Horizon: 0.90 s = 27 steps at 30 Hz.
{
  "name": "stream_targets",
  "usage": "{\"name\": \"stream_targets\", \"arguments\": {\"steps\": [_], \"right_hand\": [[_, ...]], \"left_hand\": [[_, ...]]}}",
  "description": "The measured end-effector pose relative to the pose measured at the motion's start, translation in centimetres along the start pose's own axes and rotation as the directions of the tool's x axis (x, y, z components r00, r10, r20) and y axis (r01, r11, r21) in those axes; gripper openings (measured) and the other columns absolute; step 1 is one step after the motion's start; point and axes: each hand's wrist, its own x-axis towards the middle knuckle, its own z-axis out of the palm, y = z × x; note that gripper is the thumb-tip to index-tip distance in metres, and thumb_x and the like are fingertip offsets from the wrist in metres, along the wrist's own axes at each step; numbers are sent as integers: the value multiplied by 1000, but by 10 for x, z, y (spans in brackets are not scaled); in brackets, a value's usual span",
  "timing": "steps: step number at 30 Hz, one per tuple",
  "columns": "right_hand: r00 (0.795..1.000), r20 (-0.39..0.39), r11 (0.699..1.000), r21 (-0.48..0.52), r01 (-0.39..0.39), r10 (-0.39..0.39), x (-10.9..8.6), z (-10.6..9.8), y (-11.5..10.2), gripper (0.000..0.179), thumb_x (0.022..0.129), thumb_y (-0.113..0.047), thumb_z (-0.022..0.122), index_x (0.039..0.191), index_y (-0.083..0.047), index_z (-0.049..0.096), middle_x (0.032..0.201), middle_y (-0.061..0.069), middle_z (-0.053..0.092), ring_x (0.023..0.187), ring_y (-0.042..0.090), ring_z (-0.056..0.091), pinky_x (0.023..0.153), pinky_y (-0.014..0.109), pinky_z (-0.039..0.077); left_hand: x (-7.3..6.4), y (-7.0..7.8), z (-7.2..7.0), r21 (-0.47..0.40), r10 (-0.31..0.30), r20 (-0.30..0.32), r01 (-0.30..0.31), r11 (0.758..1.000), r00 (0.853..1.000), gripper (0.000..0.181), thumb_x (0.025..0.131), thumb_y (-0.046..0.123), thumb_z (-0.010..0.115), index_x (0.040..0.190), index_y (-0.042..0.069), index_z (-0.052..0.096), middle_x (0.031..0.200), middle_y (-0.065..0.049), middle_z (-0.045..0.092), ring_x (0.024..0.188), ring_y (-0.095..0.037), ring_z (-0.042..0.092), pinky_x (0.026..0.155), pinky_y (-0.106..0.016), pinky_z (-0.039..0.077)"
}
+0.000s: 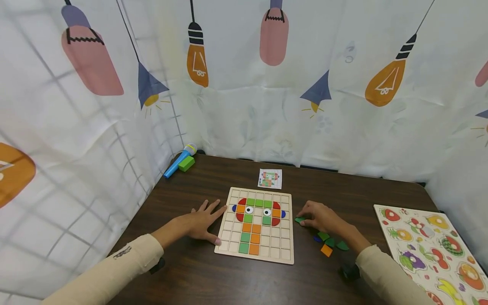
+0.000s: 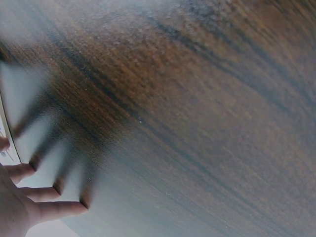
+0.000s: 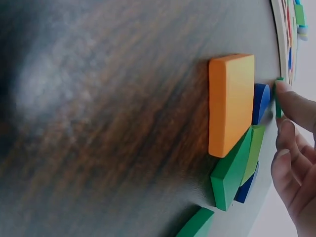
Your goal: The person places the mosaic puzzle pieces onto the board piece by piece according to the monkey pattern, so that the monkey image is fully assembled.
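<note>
A wooden grid board (image 1: pixel 276 250) lies mid-table, carrying a pattern of red, green, orange and blue tiles with two round eye tiles. My left hand (image 1: pixel 202 222), fingers spread, touches the board's left edge. Just right of the board, my right hand (image 1: pixel 320 215) pinches a green tile (image 1: pixel 299 220) between thumb and finger; the same tile (image 3: pixel 278 101) shows edge-on in the right wrist view. Below that hand lie loose pieces: an orange square tile (image 1: pixel 326 250), a light green tile (image 1: pixel 323 236), dark green pieces (image 1: pixel 342 245) and a blue piece (image 1: pixel 317 239).
A small printed pattern card (image 1: pixel 270 178) lies beyond the board. At the far left corner are a blue toy microphone (image 1: pixel 177 164) and a green block (image 1: pixel 186 164). A fruit puzzle board (image 1: pixel 427 241) covers the table's right side. A patterned curtain (image 1: pixel 244 118) hangs behind.
</note>
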Motion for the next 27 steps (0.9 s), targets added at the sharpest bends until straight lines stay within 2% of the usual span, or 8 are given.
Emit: {"name": "stream_targets", "arguments": {"steps": [6, 9, 13, 16, 18, 21, 23, 27], "right_hand": [[996, 22, 996, 31, -87, 87, 0, 3, -5, 14, 93, -22, 73, 106, -21, 67, 104, -5, 65, 90, 13, 58, 85, 43, 54], [992, 33, 990, 57, -126, 124, -1, 5, -8, 16, 94, -22, 73, 108, -22, 65, 104, -5, 67, 90, 14, 59, 87, 44, 55], [995, 24, 994, 46, -97, 96, -4, 7, -11, 24, 96, -19, 69, 120, -17, 67, 119, 4, 69, 105, 24, 65, 94, 50, 54], [997, 15, 996, 47, -75, 75, -8, 7, -12, 28, 98, -18, 67, 125, -15, 67, 126, 7, 68, 115, 29, 64, 97, 53, 52], [998, 9, 997, 47, -69, 69, -9, 7, -13, 26, 97, -20, 68, 123, -15, 67, 123, 6, 69, 109, 25, 65, 94, 50, 53], [996, 12, 992, 90, -87, 86, -10, 8, -16, 23, 96, -24, 70, 118, -18, 66, 108, -1, 68, 91, 15, 61, 82, 36, 55], [997, 14, 989, 122, -79, 78, -9, 9, -21, 24, 95, -25, 72, 117, -18, 65, 98, -5, 65, 81, 11, 56, 73, 28, 52], [1000, 12, 983, 183, -25, 23, -6, 13, -34, 27, 94, -21, 72, 119, -15, 65, 87, -7, 59, 73, 6, 50, 65, 22, 44]], "left_hand": [[-2, 1, 0, -2, 6, 1, -6, 1000, 1000, 112, 79, 71, 69, 163, 22, 12, 169, -17, 5, 150, -54, 9, 105, -78, 27], [-2, 1, 0, -2, 11, 1, -11, 1000, 1000, 113, 80, 71, 69, 163, 21, 12, 169, -18, 5, 150, -55, 9, 105, -78, 27], [-2, 2, -1, -3, 10, 1, -10, 1000, 1000, 112, 80, 71, 69, 163, 22, 12, 169, -18, 5, 150, -55, 9, 105, -78, 27], [-3, 2, -1, -8, 6, 4, -6, 1000, 1000, 112, 80, 71, 69, 163, 23, 12, 169, -17, 5, 150, -54, 9, 106, -78, 27], [-2, 2, 0, -9, 4, 5, -4, 1000, 1000, 112, 80, 71, 69, 163, 23, 12, 169, -17, 5, 151, -54, 9, 106, -77, 26], [-2, 1, 0, -4, 1, 1, -1, 1000, 1000, 112, 79, 71, 69, 163, 23, 12, 169, -17, 6, 151, -54, 9, 106, -77, 27], [-1, 1, 0, 0, -1, 0, 1, 1000, 1000, 112, 79, 71, 69, 163, 24, 12, 169, -17, 6, 151, -54, 9, 106, -77, 27], [0, 0, 0, 0, -4, 0, 4, 1000, 1000, 112, 79, 72, 69, 163, 24, 13, 169, -16, 6, 151, -54, 9, 106, -77, 27]]}}
